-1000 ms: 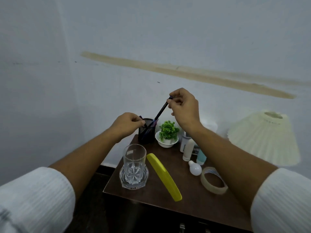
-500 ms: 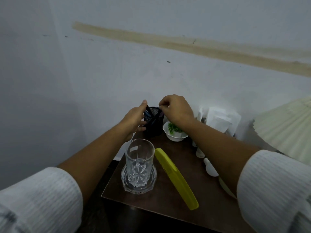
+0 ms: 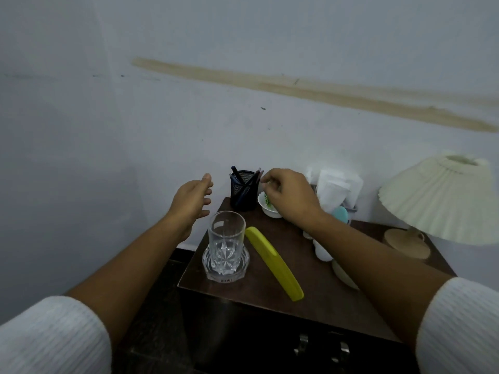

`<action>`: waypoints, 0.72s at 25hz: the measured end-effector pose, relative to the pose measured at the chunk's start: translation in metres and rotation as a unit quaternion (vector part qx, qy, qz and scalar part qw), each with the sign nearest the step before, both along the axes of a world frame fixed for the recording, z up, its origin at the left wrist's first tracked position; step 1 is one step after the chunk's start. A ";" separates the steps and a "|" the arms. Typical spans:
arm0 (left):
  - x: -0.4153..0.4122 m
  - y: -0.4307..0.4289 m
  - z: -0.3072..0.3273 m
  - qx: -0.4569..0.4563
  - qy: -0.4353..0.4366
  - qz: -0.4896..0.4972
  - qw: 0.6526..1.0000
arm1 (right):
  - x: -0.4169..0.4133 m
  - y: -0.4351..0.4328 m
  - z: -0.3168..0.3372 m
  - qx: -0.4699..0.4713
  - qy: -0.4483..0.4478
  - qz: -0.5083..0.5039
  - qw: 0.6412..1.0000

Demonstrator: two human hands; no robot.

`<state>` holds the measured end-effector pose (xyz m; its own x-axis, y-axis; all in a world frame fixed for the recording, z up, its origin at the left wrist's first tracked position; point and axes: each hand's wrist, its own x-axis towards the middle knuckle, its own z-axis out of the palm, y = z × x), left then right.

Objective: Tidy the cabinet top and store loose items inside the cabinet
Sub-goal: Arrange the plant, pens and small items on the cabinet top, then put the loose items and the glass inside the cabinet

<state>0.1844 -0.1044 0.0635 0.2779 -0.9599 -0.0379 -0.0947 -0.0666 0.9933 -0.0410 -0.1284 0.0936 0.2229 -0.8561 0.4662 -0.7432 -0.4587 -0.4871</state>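
Observation:
A black mesh pen holder (image 3: pixel 243 192) with several pens stands at the back left corner of the dark wooden cabinet top (image 3: pixel 318 268). My left hand (image 3: pixel 192 201) hovers just left of the holder, fingers apart, holding nothing. My right hand (image 3: pixel 290 197) hangs over a small white bowl with a green plant (image 3: pixel 270 209), fingers loosely curled and empty, close to the holder's right rim. A clear glass on a glass coaster (image 3: pixel 226 242) and a long yellow comb (image 3: pixel 274 261) lie near the front.
A pleated cream lamp shade (image 3: pixel 442 201) and its base (image 3: pixel 407 242) fill the right side. White paper packets (image 3: pixel 333 187), a teal item (image 3: pixel 340 214), a white bulb (image 3: pixel 322 252) and a tape roll sit behind my right forearm. Metal door handles (image 3: pixel 321 346) show below.
My right hand lowered the pen into the holder and let go. My left hand released the holder and moved off to the left, opening.

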 end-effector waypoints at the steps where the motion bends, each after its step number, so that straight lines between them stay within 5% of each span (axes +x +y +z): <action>1: 0.002 0.014 -0.003 -0.018 0.005 0.020 1.000 | -0.004 0.017 -0.003 0.006 -0.018 0.002 1.000; 6: -0.012 0.087 -0.027 -0.055 0.002 0.121 0.991 | -0.030 0.103 -0.036 0.074 -0.081 0.007 0.994; 13: -0.087 0.164 -0.078 0.052 0.099 0.233 0.966 | -0.077 0.193 -0.112 0.267 -0.191 -0.012 0.945; 18: -0.144 0.200 -0.119 0.202 0.040 -0.002 0.979 | -0.095 0.217 -0.148 0.422 -0.237 -0.053 0.873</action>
